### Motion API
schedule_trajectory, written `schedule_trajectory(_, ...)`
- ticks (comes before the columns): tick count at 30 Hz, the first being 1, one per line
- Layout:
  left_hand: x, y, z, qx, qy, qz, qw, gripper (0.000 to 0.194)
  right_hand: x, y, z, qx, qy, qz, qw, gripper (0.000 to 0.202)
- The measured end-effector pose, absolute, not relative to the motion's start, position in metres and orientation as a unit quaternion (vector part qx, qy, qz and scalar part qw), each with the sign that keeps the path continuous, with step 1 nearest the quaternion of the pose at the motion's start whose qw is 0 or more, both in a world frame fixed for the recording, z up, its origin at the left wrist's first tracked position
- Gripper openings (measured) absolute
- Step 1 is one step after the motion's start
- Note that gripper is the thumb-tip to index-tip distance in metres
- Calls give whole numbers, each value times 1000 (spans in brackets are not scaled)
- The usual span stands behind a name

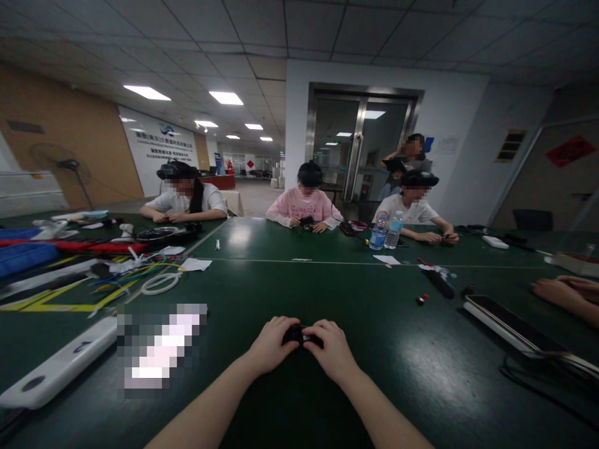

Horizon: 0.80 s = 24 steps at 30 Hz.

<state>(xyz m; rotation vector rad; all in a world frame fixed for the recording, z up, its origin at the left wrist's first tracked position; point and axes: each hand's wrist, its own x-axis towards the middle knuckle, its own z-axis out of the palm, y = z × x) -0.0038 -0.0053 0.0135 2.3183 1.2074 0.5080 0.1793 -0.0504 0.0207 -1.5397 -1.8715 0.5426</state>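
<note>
Close in front of me, over the dark green tabletop, both hands meet around a small black object. Its kind is not clear; a pale spot shows near its middle. My left hand is closed on its left end, thumb underneath and fingers curled over the top. From the other side my right hand pinches the right end between thumb and fingers. Much of the object is hidden by the fingers.
To the left lie a long white device, a blurred-out bright screen, coiled white cable and a blue tray. Two water bottles stand across the table. At right are a black-topped flat device and another person's hands.
</note>
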Motion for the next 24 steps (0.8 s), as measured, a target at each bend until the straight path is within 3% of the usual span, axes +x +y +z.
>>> schedule_trajectory(24,-6,0,1,852,428,199,227,43,182,-46,24,-630,-694,242,251,25)
